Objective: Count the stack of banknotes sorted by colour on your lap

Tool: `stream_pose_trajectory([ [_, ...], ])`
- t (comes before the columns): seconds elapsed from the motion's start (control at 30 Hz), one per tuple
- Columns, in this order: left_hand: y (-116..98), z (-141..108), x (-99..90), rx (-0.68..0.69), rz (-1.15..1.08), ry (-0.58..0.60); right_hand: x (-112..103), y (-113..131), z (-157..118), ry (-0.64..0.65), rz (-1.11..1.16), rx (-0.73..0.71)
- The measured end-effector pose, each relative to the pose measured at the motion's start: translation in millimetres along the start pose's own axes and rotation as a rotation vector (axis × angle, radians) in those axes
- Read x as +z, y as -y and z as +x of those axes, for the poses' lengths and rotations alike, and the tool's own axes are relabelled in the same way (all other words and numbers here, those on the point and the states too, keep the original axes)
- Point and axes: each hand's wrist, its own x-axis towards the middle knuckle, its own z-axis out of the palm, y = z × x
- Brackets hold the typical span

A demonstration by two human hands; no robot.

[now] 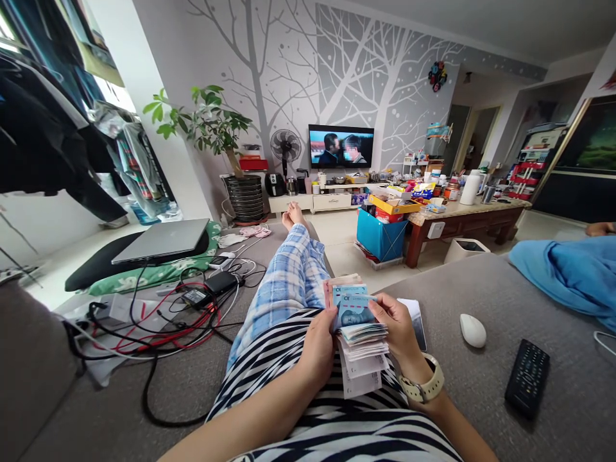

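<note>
Both of my hands hold a bundle of banknotes [363, 343] above my lap. The left edge of the notes is gripped by my left hand [318, 340], its thumb on top. At the right, my right hand [398, 327] pinches the upper corner of a blue banknote [355, 309] marked 10. Behind it more notes stick up, blue and pinkish. Below, a folded stack fans downward, with pale notes hanging lowest. A watch with a light strap [424, 384] is on my right wrist. Just beyond that hand lies a phone [418, 321], partly covered by it.
On the grey sofa lie a white mouse [473, 330], a black remote [527, 378] and a blue cloth [572, 269]. Tangled cables [158, 340] and a laptop [163, 240] are at left. Beyond stand a blue bin [380, 236] and a cluttered coffee table [447, 218]. Another person's hand shows far right.
</note>
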Motion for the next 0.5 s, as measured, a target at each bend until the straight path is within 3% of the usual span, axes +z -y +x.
stream_pose_trajectory([
  [0.5, 0.1, -2.6, 1.0, -0.039, 0.067, 0.060, 0.9, 1.2, 4.6, -0.008, 0.125, 0.040],
])
